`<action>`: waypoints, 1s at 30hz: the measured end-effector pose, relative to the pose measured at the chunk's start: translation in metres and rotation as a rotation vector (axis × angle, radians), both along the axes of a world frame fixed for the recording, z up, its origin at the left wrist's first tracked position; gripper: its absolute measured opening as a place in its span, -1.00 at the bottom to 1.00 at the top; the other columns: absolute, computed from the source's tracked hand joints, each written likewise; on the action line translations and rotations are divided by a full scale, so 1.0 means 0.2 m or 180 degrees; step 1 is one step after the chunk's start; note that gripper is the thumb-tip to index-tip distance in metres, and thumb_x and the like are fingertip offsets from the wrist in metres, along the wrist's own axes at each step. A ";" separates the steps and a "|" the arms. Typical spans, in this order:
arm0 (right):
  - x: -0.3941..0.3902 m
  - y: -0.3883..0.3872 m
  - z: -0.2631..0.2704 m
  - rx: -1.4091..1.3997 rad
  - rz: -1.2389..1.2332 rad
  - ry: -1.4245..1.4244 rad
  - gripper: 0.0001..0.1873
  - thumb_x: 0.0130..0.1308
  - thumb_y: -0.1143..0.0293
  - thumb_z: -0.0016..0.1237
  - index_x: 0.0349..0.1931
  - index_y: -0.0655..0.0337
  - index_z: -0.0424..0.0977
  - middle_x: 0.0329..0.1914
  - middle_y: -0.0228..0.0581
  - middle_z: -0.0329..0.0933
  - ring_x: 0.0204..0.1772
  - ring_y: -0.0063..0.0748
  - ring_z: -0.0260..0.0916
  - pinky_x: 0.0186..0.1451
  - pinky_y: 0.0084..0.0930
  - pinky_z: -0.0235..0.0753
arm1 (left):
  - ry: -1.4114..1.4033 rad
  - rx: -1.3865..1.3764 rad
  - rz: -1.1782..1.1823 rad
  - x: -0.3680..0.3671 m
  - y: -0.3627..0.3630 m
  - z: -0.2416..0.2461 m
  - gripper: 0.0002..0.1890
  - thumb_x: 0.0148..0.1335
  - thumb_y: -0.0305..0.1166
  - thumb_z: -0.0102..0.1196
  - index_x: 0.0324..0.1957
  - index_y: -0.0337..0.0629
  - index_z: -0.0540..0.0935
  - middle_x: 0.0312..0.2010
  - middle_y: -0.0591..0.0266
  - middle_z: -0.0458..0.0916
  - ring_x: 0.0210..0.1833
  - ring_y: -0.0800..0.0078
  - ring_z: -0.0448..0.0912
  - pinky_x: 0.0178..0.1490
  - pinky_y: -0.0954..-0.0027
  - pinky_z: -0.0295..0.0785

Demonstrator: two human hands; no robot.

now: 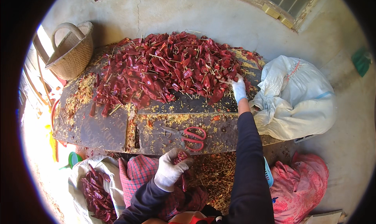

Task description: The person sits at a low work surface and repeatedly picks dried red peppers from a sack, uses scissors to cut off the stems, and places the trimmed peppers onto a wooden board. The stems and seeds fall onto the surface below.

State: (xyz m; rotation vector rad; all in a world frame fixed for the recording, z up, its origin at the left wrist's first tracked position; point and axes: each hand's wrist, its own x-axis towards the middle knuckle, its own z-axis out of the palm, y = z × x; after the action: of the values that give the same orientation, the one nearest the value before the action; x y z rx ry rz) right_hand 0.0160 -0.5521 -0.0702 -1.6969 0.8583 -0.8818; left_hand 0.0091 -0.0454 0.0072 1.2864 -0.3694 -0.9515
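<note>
My left hand (169, 168), in a white knit glove, is closed around a dried red chili pepper (182, 156) near my lap. The lower part of a pepper hangs below the fingers. My right hand (238, 87), also gloved, reaches to the right edge of a large heap of dried red chili peppers (170, 68). Its fingers touch the peppers there; whether they grip one is hidden. Pale stems stick out all over the heap. Between my hands, red-handled scissors (192, 138) lie on the dark board tabletop (102, 133) with their blades apart, pointing left.
A woven basket (70, 58) stands at the back left. A white woven sack (296, 103) sits on the right end. Below left, an open sack (77, 177) holds peppers. Stems (221, 171) litter the floor beside a pink cloth bundle (299, 185). Yellow seeds (79, 90) scatter the boards.
</note>
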 end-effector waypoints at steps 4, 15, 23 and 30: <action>0.28 0.23 0.14 0.0446 0.0434 -0.0475 -0.38 0.26 0.57 0.13 0.35 0.20 0.30 -0.31 -0.42 0.51 -0.40 -0.64 0.40 -0.39 -0.60 0.40 | 0.0097 -0.0036 -0.0044 0.00 0.00 0.00 -0.85 0.11 -0.60 0.34 -0.25 -0.27 0.68 -0.42 0.43 0.63 -0.35 0.69 0.50 -0.20 0.56 0.41; 0.19 0.65 0.15 -0.0810 0.1138 0.0571 -0.40 0.33 0.56 0.05 0.39 0.06 0.32 -0.04 -0.21 0.64 -0.20 -0.50 0.60 -0.15 -0.53 0.52 | 0.0513 -0.0260 0.0093 0.02 -0.01 0.03 -0.82 0.13 -0.50 0.32 -0.20 -0.26 0.68 -0.38 0.41 0.63 -0.29 0.65 0.53 -0.14 0.52 0.44; -0.19 0.79 0.12 0.0472 0.0751 0.0285 -0.74 0.52 0.35 -0.08 0.10 0.26 0.45 -0.16 -0.14 0.67 -0.40 -0.51 0.57 -0.40 -0.57 0.49 | 0.1081 -0.0608 0.0438 0.04 0.01 -0.01 -0.86 0.25 -0.58 0.21 -0.15 -0.25 0.68 -0.35 0.37 0.65 -0.29 0.62 0.56 -0.13 0.53 0.48; -0.13 1.03 0.16 -0.2054 0.1580 0.0913 -0.64 0.44 0.37 0.04 0.19 0.26 0.49 -0.10 -0.22 0.66 -0.25 -0.38 0.60 -0.04 -0.48 0.54 | 0.1136 -0.0643 0.0838 0.07 0.05 -0.05 -0.85 0.25 -0.60 0.22 -0.14 -0.24 0.68 -0.33 0.36 0.67 -0.28 0.62 0.56 -0.15 0.51 0.48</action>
State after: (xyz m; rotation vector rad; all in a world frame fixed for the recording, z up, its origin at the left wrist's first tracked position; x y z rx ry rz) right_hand -0.0095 -0.3464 -0.0378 -2.5010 0.2934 -0.6041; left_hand 0.0228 -0.0345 -0.0033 0.9314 -0.0150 -0.8732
